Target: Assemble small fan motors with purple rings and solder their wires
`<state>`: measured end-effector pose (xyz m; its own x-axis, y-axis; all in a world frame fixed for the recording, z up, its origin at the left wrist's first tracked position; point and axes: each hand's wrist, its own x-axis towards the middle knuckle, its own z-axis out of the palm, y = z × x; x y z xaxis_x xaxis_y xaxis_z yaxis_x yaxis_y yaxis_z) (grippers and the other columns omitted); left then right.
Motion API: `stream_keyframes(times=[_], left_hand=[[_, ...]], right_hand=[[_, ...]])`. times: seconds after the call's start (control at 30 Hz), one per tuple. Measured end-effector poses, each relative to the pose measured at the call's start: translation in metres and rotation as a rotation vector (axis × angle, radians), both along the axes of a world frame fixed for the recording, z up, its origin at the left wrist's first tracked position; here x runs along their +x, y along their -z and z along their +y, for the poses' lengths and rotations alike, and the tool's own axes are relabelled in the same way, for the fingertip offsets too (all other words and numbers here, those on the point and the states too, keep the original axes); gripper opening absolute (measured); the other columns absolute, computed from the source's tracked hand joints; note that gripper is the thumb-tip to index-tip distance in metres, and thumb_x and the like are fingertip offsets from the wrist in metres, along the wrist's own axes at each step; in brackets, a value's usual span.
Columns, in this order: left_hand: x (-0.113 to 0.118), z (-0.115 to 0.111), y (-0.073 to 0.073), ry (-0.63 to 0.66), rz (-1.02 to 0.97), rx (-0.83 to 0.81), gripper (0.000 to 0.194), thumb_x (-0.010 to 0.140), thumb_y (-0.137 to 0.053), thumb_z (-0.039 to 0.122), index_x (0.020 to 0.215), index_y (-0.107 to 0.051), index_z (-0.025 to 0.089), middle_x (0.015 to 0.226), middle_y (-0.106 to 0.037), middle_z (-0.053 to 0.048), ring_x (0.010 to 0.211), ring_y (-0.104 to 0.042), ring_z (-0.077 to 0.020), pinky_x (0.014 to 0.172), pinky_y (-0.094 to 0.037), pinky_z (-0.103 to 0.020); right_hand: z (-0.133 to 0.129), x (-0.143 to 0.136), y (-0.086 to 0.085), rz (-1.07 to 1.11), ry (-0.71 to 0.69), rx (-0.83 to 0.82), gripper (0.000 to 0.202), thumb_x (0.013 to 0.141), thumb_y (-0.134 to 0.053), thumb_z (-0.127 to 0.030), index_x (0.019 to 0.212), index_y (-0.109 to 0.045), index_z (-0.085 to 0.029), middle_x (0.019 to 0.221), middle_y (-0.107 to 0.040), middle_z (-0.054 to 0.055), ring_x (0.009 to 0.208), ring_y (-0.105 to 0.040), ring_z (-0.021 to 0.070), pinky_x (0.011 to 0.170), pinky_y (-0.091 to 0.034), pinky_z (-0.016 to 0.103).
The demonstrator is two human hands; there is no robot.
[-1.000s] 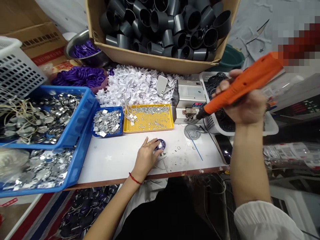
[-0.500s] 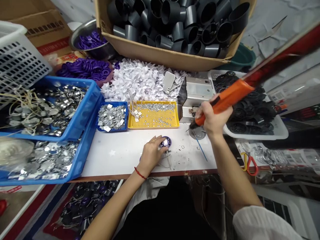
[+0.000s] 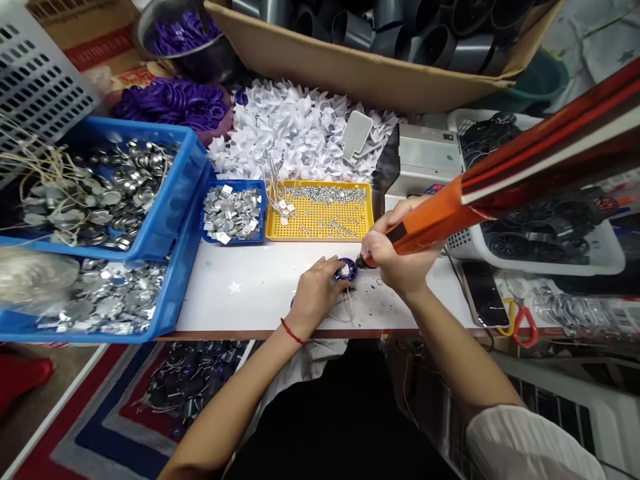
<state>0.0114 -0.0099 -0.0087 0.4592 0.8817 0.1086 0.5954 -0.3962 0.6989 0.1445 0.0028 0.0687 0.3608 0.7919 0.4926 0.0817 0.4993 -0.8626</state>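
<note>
On the white tabletop (image 3: 225,280), my left hand (image 3: 316,293) is closed around the edge of a small round purple part (image 3: 352,270). A whitish piece sits in the middle of this part, and thin pale wires (image 3: 349,310) trail from it towards the table's front edge. My right hand (image 3: 407,267) is wrapped round an orange electric screwdriver (image 3: 437,215). Its dark tip points down and left, right beside the purple part; whether the two touch I cannot tell. The tool's red upper end leads off to the upper right.
Behind my hands lie a yellow tray (image 3: 305,230) of small screws and a small blue tray (image 3: 205,237) of metal squares. Blue bins (image 3: 193,167) stand left. A phone (image 3: 484,293), scissors (image 3: 520,323) and a white basket (image 3: 565,261) are right; a carton (image 3: 360,73) stands at the back.
The screwdriver in my right hand has moved left, from the round clear dish beside the grey box to the purple part. My left hand still holds the part. The view has shifted slightly.
</note>
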Motion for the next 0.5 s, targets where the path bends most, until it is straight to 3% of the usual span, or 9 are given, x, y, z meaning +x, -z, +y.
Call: stream_keyframes(times=[0.1,0.27,0.5], left_hand=[[0.001,0.001,-0.003,-0.006,0.019,-0.034,0.032,0.078,-0.073,0.017,0.110,-0.066,0.018,0.115,-0.070,-0.009,0.108,-0.067,-0.0244,0.101,-0.051,-0.039],[0.001,0.003,-0.005,-0.017,0.031,-0.086,0.028,0.080,-0.067,0.013,0.107,-0.067,0.021,0.108,-0.072,-0.004,0.104,-0.068,-0.0237,0.090,-0.056,-0.035],[-0.003,0.003,0.002,0.005,-0.002,0.048,0.027,0.077,-0.072,0.014,0.103,-0.067,0.019,0.106,-0.073,-0.005,0.097,-0.070,-0.0230,0.092,-0.055,-0.037]], right_hand=[[0.000,-0.002,0.004,-0.058,0.027,-0.012,0.028,0.069,-0.070,-0.017,0.080,-0.046,-0.026,0.053,-0.051,-0.009,0.040,-0.050,0.0109,0.038,-0.042,0.026],[0.000,0.003,0.018,-0.142,0.026,-0.002,0.035,0.067,-0.077,-0.028,0.081,-0.045,-0.026,0.056,-0.052,-0.008,0.046,-0.052,0.0120,0.045,-0.047,0.029],[0.000,0.008,0.023,-0.215,0.020,-0.026,0.033,0.072,-0.072,-0.036,0.082,-0.042,-0.027,0.057,-0.051,-0.008,0.046,-0.052,0.0115,0.044,-0.047,0.029]])
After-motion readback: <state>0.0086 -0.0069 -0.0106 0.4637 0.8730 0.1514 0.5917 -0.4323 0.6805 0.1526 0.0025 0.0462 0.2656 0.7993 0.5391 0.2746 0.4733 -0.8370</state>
